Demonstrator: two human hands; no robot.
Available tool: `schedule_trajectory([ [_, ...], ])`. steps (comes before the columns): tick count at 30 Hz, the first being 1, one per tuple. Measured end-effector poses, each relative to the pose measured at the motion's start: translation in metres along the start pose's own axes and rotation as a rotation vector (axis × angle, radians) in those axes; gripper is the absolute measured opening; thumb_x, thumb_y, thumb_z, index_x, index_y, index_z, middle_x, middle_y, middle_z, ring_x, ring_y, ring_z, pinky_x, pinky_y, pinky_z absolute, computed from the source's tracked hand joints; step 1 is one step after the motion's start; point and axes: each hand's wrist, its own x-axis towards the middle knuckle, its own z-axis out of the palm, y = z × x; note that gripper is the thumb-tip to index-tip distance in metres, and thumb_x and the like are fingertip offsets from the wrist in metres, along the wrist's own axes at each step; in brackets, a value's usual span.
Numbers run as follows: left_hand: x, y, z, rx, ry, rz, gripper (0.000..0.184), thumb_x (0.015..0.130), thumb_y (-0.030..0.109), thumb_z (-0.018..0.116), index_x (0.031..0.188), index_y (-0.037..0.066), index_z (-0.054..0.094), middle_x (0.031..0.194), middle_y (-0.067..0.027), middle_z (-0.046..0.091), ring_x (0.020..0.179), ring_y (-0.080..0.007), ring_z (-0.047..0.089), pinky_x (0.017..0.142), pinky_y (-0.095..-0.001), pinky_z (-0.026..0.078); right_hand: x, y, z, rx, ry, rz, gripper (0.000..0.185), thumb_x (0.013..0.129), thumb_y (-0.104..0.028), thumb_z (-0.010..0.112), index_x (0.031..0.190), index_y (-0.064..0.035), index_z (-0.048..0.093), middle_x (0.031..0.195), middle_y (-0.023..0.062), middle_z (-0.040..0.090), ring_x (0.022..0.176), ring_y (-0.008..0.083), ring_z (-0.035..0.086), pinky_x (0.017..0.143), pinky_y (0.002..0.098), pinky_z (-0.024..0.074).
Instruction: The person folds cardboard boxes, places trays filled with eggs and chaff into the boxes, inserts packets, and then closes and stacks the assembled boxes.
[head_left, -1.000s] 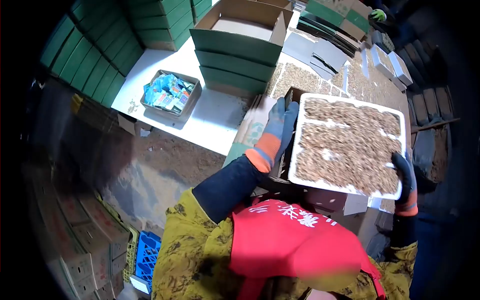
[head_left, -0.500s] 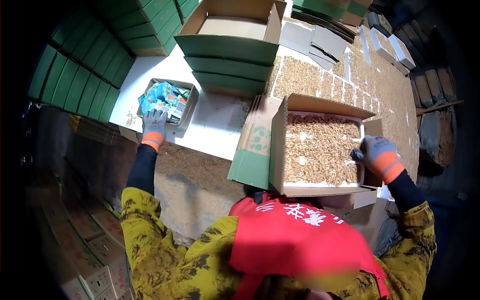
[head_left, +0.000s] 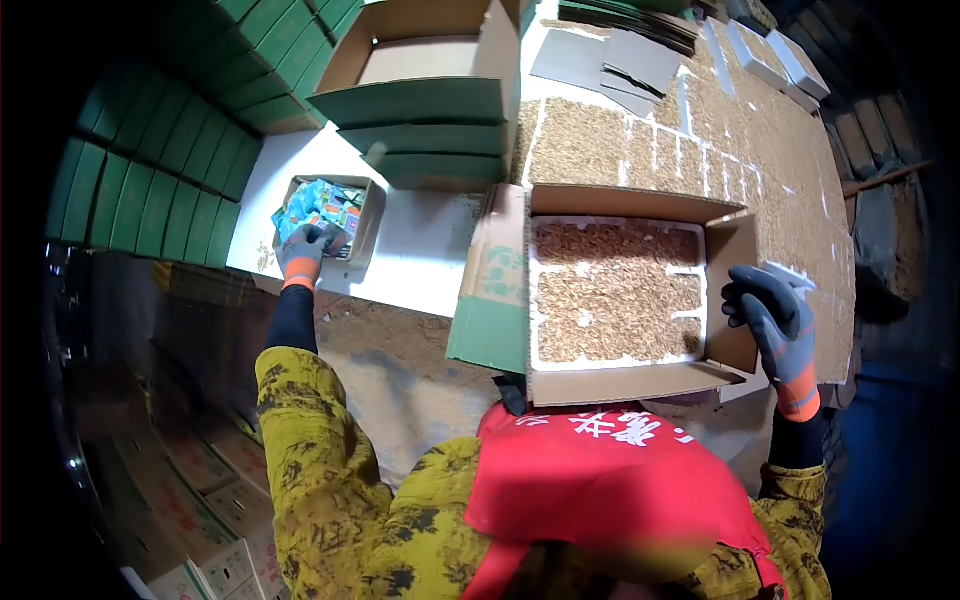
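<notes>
Two gloved hands are working in the head view. At left, the left hand (head_left: 300, 252) is reaching over the near edge of a small box (head_left: 369, 225), fingers curling onto colourful packets (head_left: 322, 203); whether they are pinching one, I cannot tell. Most packets are lying just beyond the fingertips. At right, the right hand (head_left: 778, 312) is hovering half-open, loosely curled, beside an open carton (head_left: 640, 385). Inside, left of that hand, a white tray (head_left: 688, 271) is holding brown, flaky material (head_left: 610, 305).
</notes>
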Motion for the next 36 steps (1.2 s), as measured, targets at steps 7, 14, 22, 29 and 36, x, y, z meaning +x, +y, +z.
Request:
schedule_trajectory([
  [7, 0.07, -0.073, 0.056, 0.425, 0.129, 0.375, 0.023, 0.089, 0.011, 0.053, 0.107, -0.001, 0.062, 0.107, -0.0138, 0.063, 0.093, -0.0222, 0.059, 0.082, -0.0337, 0.047, -0.05, 0.099, -0.104, 0.168, 0.337, 0.113, 0.036, 0.094, -0.018, 0.051, 0.126, 0.0007, 0.052, 0.102, 0.0111, 0.063, 0.085, 0.0146, 0.061, 0.072, 0.0268, 0.0507],
  [14, -0.072, 0.245, -0.133, -1.098, 0.338, 0.307, 0.025, 0.094, 0.008, 0.051, 0.113, -0.004, 0.061, 0.108, -0.0149, 0.065, 0.097, -0.0202, 0.062, 0.087, -0.0332, 0.049, -0.117, 0.282, -0.165, -0.587, 0.402, 0.495, 0.066, 0.078, -0.045, 0.066, 0.129, -0.0068, 0.049, 0.122, 0.0196, 0.057, 0.109, 0.0286, 0.058, 0.093, 0.0352, 0.0446],
  [22, -0.223, 0.42, -0.137, 0.014, -0.158, 1.379, 0.035, 0.077, 0.007, 0.064, 0.112, 0.008, 0.062, 0.118, -0.0112, 0.06, 0.116, -0.0303, 0.051, 0.102, -0.0442, 0.035, -0.076, 0.309, -0.091, -1.123, 0.082, 0.76, 0.112, 0.064, -0.06, 0.072, 0.148, -0.0124, 0.015, 0.151, 0.021, 0.016, 0.136, 0.0442, 0.019, 0.105, 0.0567, 0.0253],
  [29, -0.227, 0.382, -0.141, -0.283, 0.006, 0.893, 0.058, 0.077, -0.003, 0.057, 0.134, 0.002, 0.044, 0.136, -0.0172, 0.044, 0.13, -0.0342, 0.038, 0.11, -0.0439, 0.023, -0.094, 0.327, -0.143, -0.977, -0.027, 0.367, 0.072, 0.085, -0.037, 0.054, 0.144, -0.0066, 0.025, 0.145, 0.0266, 0.026, 0.132, 0.0442, 0.028, 0.107, 0.046, 0.0293],
  [36, -0.215, 0.313, -0.095, -0.96, -0.484, 0.108, 0.053, 0.092, 0.011, 0.05, 0.138, -0.006, 0.031, 0.14, -0.0167, 0.04, 0.127, -0.0258, 0.041, 0.105, -0.0285, 0.03, -0.06, 0.056, -0.134, -1.029, 0.569, -0.565, 0.038, 0.081, -0.006, 0.058, 0.119, -0.0094, 0.058, 0.112, 0.0127, 0.061, 0.098, 0.0312, 0.059, 0.082, 0.0393, 0.0487],
])
